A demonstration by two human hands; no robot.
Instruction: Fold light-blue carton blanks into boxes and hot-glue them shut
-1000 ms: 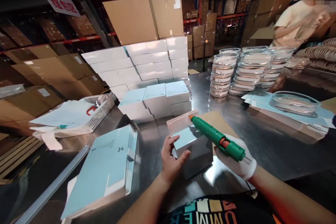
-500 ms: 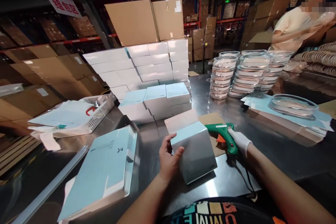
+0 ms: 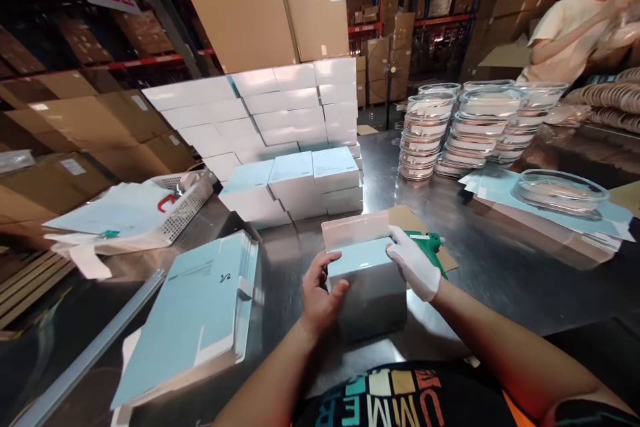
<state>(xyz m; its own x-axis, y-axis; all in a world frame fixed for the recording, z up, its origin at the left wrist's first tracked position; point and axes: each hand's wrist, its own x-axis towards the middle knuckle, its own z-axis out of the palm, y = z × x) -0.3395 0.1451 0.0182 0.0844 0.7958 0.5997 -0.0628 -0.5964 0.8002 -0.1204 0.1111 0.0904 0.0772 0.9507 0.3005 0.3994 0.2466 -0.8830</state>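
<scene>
A pale blue and white cardboard box stands tilted in front of me, its lid flap raised at the far side. My bare left hand grips the box's left edge, thumb on the near face and fingers on the top. My right hand, in a white glove, holds the right top edge, thumb and fingers closed round it. Partly hidden behind that hand, a green glue gun lies on a piece of brown cardboard.
White boxes are stacked at the back. Flat blue sheets lie at left beside a white basket. Stacked clear containers stand at right, near more sheets. A person works at the far right.
My right hand has let go of the glue gun, leaving it on the cardboard, and moved left to take the box's right edge. My left hand stays on the box. The view has shifted slightly.
</scene>
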